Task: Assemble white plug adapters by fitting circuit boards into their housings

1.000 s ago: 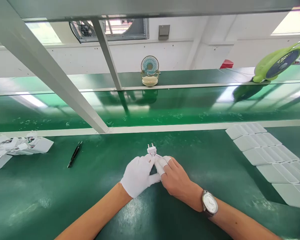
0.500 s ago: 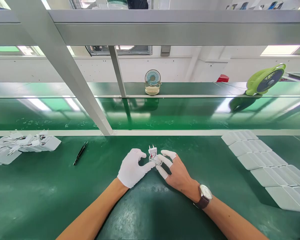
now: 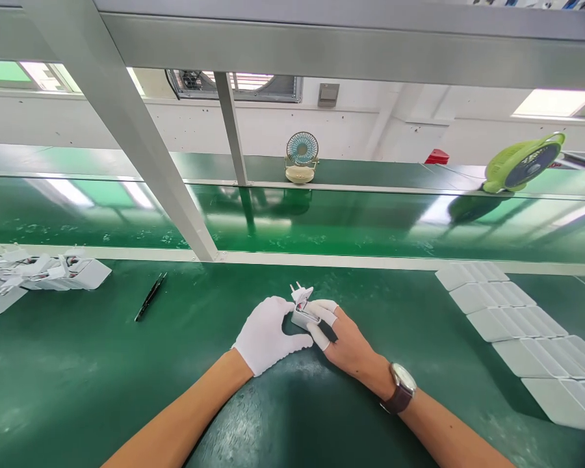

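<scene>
Between my hands is a small white plug adapter, its two-pin plug part tilted up over an open housing with wires showing inside. My left hand, in a white glove, curls around the adapter's left side, fingertips against it and the thumb along the near side. My right hand, with white finger cots on several fingers and a wristwatch on the wrist, grips the housing from the right between thumb and fingers.
Black tweezers lie to the left on the green bench. Further left are several white plug assemblies. Rows of white housings stand at the right. A metal post slants down at the back; two fans, cream and green, sit behind.
The plug part now leans and stands apart above the housing, which has turned slightly. My left thumb has moved nearer along the front. The whole view has shifted slightly.
</scene>
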The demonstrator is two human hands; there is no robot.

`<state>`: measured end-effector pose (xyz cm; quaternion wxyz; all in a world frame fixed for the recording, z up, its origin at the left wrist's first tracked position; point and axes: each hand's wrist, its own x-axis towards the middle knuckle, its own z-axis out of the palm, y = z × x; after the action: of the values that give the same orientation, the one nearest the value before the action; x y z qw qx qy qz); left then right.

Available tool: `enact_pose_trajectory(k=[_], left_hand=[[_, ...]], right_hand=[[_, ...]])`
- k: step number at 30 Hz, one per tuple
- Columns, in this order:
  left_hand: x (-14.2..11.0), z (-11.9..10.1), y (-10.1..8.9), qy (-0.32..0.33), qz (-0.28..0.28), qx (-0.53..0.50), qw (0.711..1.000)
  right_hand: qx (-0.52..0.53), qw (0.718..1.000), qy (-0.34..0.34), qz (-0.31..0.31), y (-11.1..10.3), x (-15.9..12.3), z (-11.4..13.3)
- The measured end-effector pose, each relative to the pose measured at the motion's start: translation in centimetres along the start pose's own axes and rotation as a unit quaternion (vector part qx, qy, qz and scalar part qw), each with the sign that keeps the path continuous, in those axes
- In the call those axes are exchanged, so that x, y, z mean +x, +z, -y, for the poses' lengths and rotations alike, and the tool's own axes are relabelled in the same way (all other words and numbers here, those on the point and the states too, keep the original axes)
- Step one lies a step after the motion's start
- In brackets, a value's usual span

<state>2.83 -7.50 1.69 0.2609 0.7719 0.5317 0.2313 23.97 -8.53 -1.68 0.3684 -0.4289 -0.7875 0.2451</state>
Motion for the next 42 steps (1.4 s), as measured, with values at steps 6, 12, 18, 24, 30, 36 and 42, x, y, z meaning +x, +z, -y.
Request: enact_pose_trajectory(k=[6, 12, 18, 24, 30, 36, 42], left_hand=[[-0.2, -1.0, 0.7, -0.031, -0.012, -0.035, 0.999], [-0.7, -1.0, 1.5, -0.023, -0.015, -0.062, 0.998], [-1.0, -1.0, 1.2, 0.005, -0.041, -0.049, 0.998], [-1.0, -1.2, 0.8, -0.002, -0.017, -0.048, 0.999], [-1.0, -1.3, 0.9, 0.003, -0.023, -0.039, 0.999], [-1.1, -0.8, 1.2, 0.007, -0.039, -0.037, 0.999], [-1.0, -1.2, 0.7, 0.014, -0.023, -0.059, 0.998]], right_hand=[[0.357, 0.908, 0.214, -0.041, 0.2, 0.5, 0.1], [0.471, 0.838, 0.274, 0.014, -0.2, 0.7, 0.3], [0.435, 0.859, 0.262, 0.062, 0.0, 0.2, 0.3], [0.429, 0.863, 0.26, 0.065, -0.2, 0.3, 0.5], [0.434, 0.862, 0.256, 0.062, -0.1, 0.3, 0.4], [0.439, 0.859, 0.256, 0.064, 0.0, 0.2, 0.2], [0.432, 0.863, 0.254, 0.066, -0.1, 0.2, 0.4]])
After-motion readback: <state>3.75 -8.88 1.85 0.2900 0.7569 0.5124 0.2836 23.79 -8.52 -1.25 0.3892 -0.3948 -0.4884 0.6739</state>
